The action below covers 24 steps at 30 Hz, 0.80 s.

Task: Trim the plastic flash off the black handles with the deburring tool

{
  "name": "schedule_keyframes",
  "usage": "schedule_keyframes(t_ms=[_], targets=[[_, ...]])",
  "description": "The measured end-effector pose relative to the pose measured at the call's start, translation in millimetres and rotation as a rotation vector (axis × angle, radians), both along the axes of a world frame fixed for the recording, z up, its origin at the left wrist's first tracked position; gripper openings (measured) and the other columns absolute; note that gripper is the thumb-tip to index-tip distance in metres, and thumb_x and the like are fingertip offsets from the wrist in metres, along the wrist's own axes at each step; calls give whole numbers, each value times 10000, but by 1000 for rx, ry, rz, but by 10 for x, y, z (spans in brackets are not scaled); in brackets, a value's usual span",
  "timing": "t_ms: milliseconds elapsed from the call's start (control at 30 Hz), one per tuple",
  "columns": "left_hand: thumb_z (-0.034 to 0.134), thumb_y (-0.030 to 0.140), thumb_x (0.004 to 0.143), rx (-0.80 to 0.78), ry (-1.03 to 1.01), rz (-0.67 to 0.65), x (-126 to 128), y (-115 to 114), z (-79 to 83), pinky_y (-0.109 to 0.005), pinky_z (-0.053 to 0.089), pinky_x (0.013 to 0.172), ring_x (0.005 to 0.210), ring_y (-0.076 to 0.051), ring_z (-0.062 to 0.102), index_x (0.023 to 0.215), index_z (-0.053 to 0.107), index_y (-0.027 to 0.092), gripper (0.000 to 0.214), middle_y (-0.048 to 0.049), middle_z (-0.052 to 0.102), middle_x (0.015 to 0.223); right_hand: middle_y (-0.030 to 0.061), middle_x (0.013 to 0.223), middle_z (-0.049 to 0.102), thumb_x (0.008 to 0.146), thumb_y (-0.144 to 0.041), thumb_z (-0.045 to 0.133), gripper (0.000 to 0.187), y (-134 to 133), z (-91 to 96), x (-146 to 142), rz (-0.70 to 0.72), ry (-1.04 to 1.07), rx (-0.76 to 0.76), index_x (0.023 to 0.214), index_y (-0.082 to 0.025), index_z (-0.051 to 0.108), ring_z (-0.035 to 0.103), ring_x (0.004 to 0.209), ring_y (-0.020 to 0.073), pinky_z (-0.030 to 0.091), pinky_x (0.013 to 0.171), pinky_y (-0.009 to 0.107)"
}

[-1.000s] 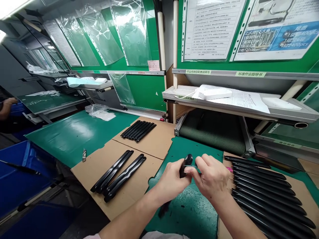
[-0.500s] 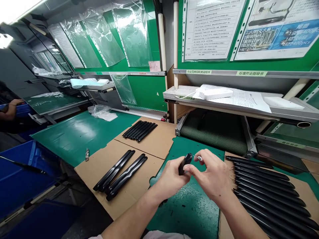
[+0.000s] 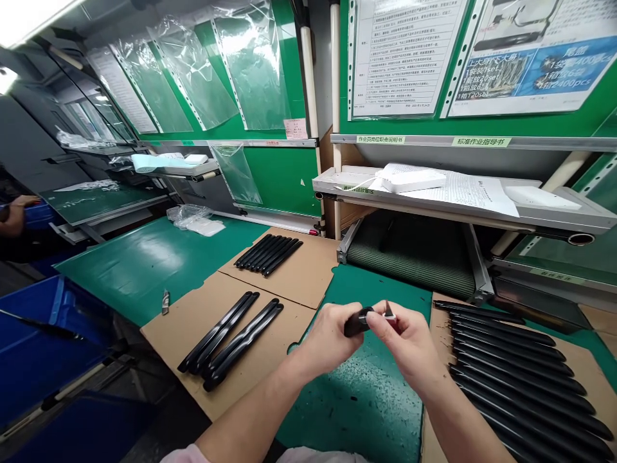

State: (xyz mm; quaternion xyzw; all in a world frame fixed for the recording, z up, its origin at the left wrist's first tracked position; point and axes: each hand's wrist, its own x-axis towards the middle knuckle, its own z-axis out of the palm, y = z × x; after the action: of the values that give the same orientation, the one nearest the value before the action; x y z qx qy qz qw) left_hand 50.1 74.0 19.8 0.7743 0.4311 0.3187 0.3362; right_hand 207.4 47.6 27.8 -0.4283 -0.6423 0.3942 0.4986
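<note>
Gripping one black moulded bar (image 3: 357, 321) in the closed left hand (image 3: 330, 341), its end pointing toward the right hand (image 3: 402, 344); pinching one small white-and-red piece (image 3: 388, 315) between the right fingertips (image 3: 373, 319), just beside that bar end, both hands holding above the green mat (image 3: 371, 411); counting four black bars (image 3: 231, 337) lying side by side on the near cardboard sheet (image 3: 260, 366); counting about six thinner black bars (image 3: 267, 254) on the far cardboard sheet (image 3: 299, 276); counting roughly eleven black bars (image 3: 511, 379) in a row on the right cardboard sheet (image 3: 434, 418), exact number unconfirmed at the frame edge; noting one small knife (image 3: 165, 302) lying just beside the near cardboard sheet; noting one co-worker's hand (image 3: 17, 215) at far left.
</note>
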Motion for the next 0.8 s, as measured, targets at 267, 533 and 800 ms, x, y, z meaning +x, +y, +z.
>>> schedule_keyframes(t_ms=[267, 533, 800], targets=[[641, 267, 776, -210, -755, 417, 5, 537, 4, -351, 473, 865, 1050, -219, 570, 1041, 531, 194, 296, -112, 542, 1178, -41, 621, 451, 846, -265, 653, 84, -171, -163, -268, -192, -95, 269, 817, -209, 597, 401, 548, 112, 330, 513, 244], [547, 403, 916, -631, -1203, 188, 202, 426, 0, -146, 144, 323, 343, -27, 195, 1023, 535, 166, 260, 104, 304, 535, 14, 761, 556, 932, -494, 561, 303, -159, -327, -278, -92, -513, 375, 929, -191, 564, 519, 665, 160, 341, 587, 278], [548, 486, 909, -506, -1225, 242, 74, 445, 107, -154, 161, 319, 357, -31, 205, 1053, 557, 165, 353, 101, 288, 542, 22, 693, 483, 962, -648, 319, 529, -193, -337, -257, -128, -868, 571, 725, -203, 476, 421, 628, 181, 220, 566, 329]])
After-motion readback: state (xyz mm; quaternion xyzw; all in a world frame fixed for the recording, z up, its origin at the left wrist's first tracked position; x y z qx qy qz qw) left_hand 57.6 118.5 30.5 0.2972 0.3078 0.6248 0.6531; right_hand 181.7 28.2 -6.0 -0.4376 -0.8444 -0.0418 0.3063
